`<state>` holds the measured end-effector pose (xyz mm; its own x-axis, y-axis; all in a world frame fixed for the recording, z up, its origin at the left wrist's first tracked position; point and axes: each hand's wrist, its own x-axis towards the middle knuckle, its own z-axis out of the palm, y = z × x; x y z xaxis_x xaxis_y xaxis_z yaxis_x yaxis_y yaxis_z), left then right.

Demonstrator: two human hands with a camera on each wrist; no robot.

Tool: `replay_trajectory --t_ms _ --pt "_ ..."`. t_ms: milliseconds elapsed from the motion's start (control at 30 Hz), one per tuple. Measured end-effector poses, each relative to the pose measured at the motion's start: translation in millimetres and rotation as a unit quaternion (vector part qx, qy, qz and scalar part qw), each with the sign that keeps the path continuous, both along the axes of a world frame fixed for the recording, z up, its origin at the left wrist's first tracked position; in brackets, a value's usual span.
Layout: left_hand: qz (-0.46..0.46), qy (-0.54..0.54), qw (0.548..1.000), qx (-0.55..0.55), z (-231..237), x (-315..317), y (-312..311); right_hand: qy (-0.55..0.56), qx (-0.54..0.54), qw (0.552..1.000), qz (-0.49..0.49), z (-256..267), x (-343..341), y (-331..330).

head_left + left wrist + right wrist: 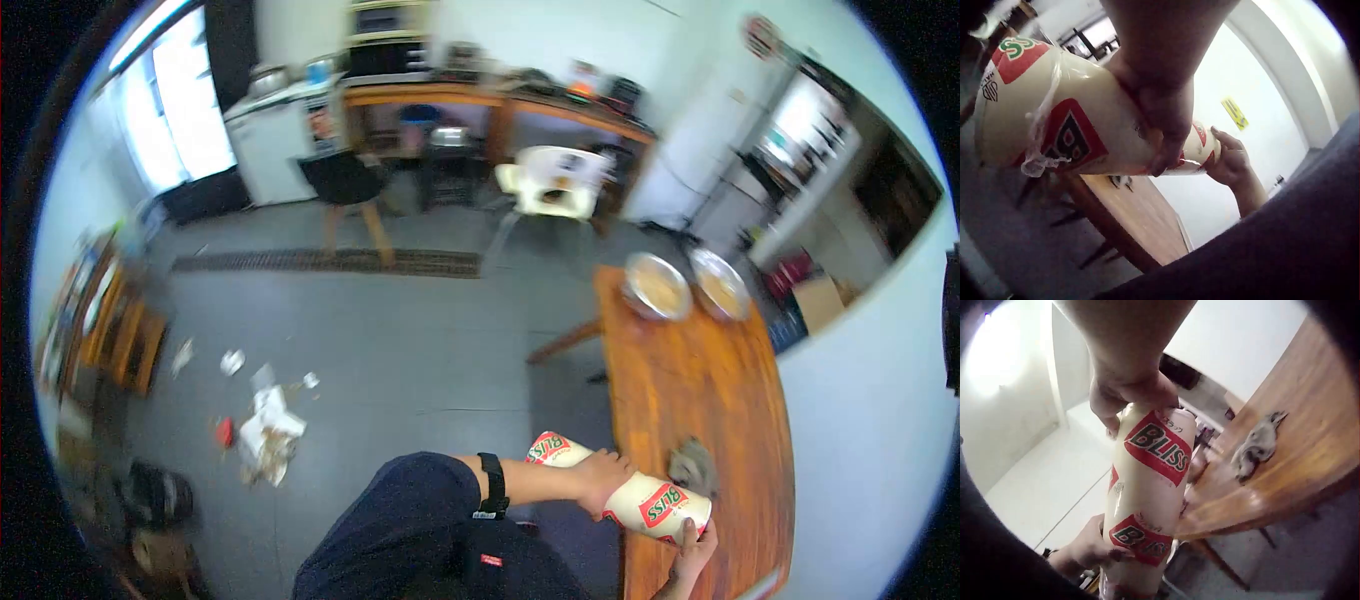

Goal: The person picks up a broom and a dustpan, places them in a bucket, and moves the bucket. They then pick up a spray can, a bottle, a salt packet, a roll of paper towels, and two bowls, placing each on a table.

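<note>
A long cream-coloured pack with red BLISS labels (660, 507) is held over the near edge of the wooden table. The left hand (604, 482) grips it around the middle; in the left wrist view the left hand (1163, 119) lies over it, and loose clear plastic (1041, 140) hangs from the wrapper. At the other end, the right hand (697, 547) holds the pack; the right wrist view shows the right hand (1132, 397) with fingers curled over that end. A crumpled grey cloth (693, 468) lies on the table just beyond the pack.
Two metal bowls (657, 287) stand at the table's (690, 370) far end. White and brown litter (270, 435) lies on the floor at left, near a wooden rack (125, 335). A white chair (553, 180) and a black chair (342, 178) stand farther back.
</note>
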<state>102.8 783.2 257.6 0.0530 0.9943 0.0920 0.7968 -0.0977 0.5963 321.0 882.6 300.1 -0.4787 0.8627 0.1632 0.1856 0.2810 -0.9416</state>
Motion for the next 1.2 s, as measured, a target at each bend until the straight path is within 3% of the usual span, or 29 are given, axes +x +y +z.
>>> replay_trajectory --t_ms 67,167,233,267,433,533,633,733,800,833,867,900,933,967,1000,1067,1133,1200 --pt "0.087 -0.015 0.996 -0.016 46 -38 -21 -0.016 -0.010 0.994 0.108 57 -60 6" --pt "0.213 -0.011 0.976 -0.050 58 -28 -61 -0.079 -0.064 0.960 0.259 64 -87 21" --pt "0.291 -0.024 0.954 -0.069 68 -14 -81 -0.089 -0.111 0.940 0.310 76 -108 21" --pt "0.318 -0.045 0.945 -0.054 54 -53 -56 -0.112 -0.119 0.933 0.322 74 -162 48" --pt "0.462 -0.030 0.885 -0.049 48 -44 -72 0.021 -0.100 0.903 0.417 59 -197 30" --pt "0.507 -0.010 0.861 -0.034 4 -76 -80 -0.040 0.046 0.909 0.413 -3 -244 52" --pt "0.562 -0.031 0.821 -0.095 -20 -108 -129 -0.036 0.059 0.917 0.392 -25 -283 55" --pt "0.652 -0.046 0.727 -0.209 -74 -146 -210 -0.052 0.245 0.888 0.386 -74 -346 57" --pt "0.687 -0.062 0.671 -0.273 -171 -163 -261 -0.106 0.205 0.888 0.398 -140 -392 64" --pt "0.705 -0.059 0.638 -0.305 -191 -162 -289 -0.083 0.272 0.872 0.398 -159 -416 67" --pt "0.713 -0.129 0.597 -0.344 -182 -169 -332 -0.121 0.328 0.868 0.353 -122 -441 47" --pt "0.752 -0.175 0.524 -0.361 -136 -175 -349 -0.235 0.343 0.828 0.376 -64 -472 36" --pt "0.790 -0.251 0.450 -0.334 -160 -158 -366 -0.333 0.352 0.781 0.395 -66 -484 34" --pt "0.824 -0.312 0.366 -0.300 -185 -141 -384 -0.328 0.344 0.777 0.413 -67 -508 30" --pt "0.809 -0.343 0.383 -0.284 -155 -138 -390 -0.324 0.339 0.771 0.431 -63 -533 22" --pt "0.852 -0.404 0.167 -0.289 -220 -102 -422 -0.306 0.343 0.751 0.474 -69 -576 8" --pt "0.898 -0.215 0.259 -0.285 -241 -73 -422 -0.277 0.366 0.719 0.522 -82 -621 -7" --pt "0.863 -0.409 0.149 -0.257 -167 -117 -414 -0.193 0.403 0.699 0.558 -87 -671 -39"
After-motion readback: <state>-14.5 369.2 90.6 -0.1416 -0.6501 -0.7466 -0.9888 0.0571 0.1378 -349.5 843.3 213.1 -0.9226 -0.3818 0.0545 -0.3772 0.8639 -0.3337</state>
